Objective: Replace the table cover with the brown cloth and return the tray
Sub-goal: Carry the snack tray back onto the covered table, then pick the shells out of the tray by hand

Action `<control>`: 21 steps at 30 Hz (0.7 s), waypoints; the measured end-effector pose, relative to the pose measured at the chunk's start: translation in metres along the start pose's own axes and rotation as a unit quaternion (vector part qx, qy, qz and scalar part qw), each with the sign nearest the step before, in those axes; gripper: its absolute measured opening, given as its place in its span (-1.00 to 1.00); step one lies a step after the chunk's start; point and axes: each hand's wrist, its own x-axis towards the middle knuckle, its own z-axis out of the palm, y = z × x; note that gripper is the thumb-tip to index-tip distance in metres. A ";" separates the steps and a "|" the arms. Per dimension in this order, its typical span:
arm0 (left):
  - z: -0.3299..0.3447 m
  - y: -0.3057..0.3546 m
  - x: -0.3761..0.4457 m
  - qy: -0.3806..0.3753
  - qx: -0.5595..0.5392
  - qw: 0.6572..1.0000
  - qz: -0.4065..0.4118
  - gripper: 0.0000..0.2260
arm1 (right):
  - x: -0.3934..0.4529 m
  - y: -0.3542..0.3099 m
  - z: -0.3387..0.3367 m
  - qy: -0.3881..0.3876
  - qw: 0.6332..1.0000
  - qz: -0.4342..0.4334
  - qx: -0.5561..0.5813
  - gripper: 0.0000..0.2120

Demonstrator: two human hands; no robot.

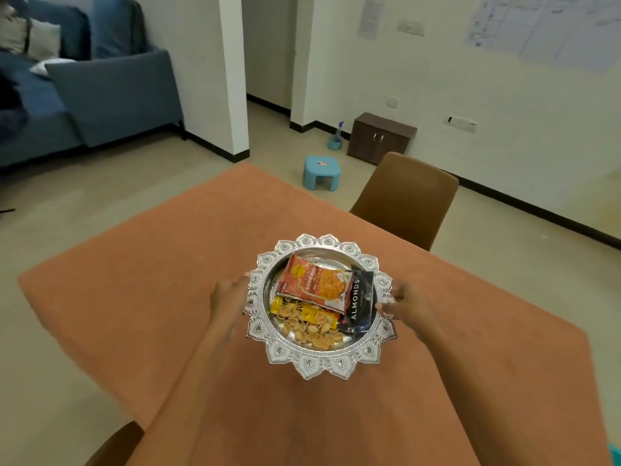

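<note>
Orange-brown cloth covers table; brown chair beyond. Left hand and right hand grip ornate silver snack tray by opposite rims.

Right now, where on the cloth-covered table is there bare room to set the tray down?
The brown cloth lies bare left of the left hand, out to its left edge. It is bare beyond the tray toward the far corner, and right of the right hand below the chair. The middle is crowded by tray and hands.

Blue sofa, beige floor, small brown cabinet against white wall.
</note>
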 end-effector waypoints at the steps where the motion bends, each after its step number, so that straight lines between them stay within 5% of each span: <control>1: 0.000 -0.004 -0.001 -0.003 -0.001 1.000 -0.003 -0.70 | 0.003 -0.001 0.001 -0.003 1.000 0.004 -0.005 -0.74; 9: 0.006 -0.028 -0.010 -0.003 0.017 0.999 0.029 -0.55 | 0.030 0.019 0.007 -0.003 0.999 -0.007 -0.043 -0.63; 15: 0.015 -0.020 -0.026 0.024 0.108 0.989 0.100 -0.72 | 0.016 0.010 0.012 0.006 0.991 -0.041 -0.125 -0.64; 18: 0.021 -0.020 -0.035 0.068 0.196 0.968 0.139 -0.80 | -0.001 0.003 0.024 0.090 0.957 -0.114 -0.250 -0.65; 21: 0.029 -0.028 -0.042 0.056 0.294 0.931 0.211 -0.53 | -0.006 0.001 0.044 0.134 0.941 -0.191 -0.244 -0.70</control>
